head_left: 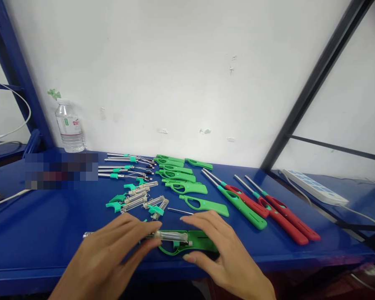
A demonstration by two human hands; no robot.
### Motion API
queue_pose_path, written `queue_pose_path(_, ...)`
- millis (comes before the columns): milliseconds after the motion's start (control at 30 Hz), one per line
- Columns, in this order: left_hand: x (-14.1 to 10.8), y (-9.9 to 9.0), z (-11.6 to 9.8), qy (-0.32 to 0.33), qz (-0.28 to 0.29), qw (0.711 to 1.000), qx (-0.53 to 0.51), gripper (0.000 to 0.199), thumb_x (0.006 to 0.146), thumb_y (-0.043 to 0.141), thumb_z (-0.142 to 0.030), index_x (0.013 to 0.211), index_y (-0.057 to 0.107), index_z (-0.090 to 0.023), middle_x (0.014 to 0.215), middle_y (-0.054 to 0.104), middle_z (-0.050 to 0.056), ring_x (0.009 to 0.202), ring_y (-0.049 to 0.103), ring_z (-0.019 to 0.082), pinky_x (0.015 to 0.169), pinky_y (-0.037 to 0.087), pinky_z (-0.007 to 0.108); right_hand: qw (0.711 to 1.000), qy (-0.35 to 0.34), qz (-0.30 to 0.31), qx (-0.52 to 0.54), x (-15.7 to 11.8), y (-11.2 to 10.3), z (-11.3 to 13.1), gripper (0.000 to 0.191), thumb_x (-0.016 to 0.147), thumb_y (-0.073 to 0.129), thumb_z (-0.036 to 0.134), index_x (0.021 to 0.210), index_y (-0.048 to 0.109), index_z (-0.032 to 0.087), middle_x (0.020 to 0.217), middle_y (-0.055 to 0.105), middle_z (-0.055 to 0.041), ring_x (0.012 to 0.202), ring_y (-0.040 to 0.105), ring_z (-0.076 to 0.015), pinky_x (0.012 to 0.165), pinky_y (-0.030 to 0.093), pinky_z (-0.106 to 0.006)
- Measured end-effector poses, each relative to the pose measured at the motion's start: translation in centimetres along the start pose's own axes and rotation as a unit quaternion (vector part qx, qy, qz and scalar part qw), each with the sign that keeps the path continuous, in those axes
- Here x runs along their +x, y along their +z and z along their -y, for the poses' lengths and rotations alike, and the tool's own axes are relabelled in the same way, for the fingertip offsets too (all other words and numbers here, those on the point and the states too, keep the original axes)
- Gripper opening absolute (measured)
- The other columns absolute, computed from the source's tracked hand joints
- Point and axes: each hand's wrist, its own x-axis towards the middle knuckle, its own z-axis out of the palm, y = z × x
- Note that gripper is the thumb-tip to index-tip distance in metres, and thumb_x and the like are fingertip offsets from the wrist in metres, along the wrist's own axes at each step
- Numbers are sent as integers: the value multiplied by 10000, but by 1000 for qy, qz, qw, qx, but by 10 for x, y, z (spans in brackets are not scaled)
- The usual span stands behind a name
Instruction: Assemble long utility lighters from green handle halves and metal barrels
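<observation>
Left hand (112, 246) pinches clear tank (175, 236), best kept level; right hand (226, 250), fingers parted, frames green half-shell's (203, 241) right end.

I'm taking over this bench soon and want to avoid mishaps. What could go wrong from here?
The clear tube in the left hand might slip or knock the small teal piece in the open green casing.
That casing lies near the front edge of the table, so a nudge could send parts to the floor.
The thin metal rod lies just beyond the right hand, which might bump it.
</observation>
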Motion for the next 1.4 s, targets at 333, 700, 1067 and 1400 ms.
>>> queue_pose_path(333, -7, 20, -13, 72, -15, 995, -66, 276, 1164, 509, -273, 1165, 784, -292, 981, 842, -4, 856, 793, 161, 763, 658, 221, 996, -72, -21, 53, 4, 3, -2, 71, 1118, 672, 271, 1136, 738, 252, 1066, 775, -4, 980, 658, -200, 925, 511, -337)
queue_pose_path(700, -5, 8, 22, 2, 28, 999, -19, 349, 1159, 511, -420, 1107, 832, -292, 987, 847, 7, 865, 802, 179, 795, 640, 234, 997, -36, -20, 65, 2, 3, -2, 107, 1157, 579, 259, 1100, 670, 254, 1069, 755, 3, 1009, 639, -205, 940, 490, -346)
queue_pose_path(1067, 5, -20, 86, -252, 210, 941, 79, 483, 930, 448, -589, 984, 839, -310, 1061, 824, 81, 1028, 765, 378, 895, 619, 494, 998, -29, -15, 53, 3, 3, -2, 132, 1164, 541, 251, 1095, 654, 250, 1063, 749, -4, 1001, 633, -214, 928, 482, -355)
queue_pose_path(1400, 0, -19, 88, -153, 195, 966, 69, 365, 970, 498, -465, 847, 814, -328, 919, 820, 74, 891, 783, 340, 702, 641, 380, 998, -25, -16, 52, 3, 2, 0, 160, 1166, 534, 262, 1077, 665, 246, 1050, 759, -23, 988, 644, -231, 913, 490, -367)
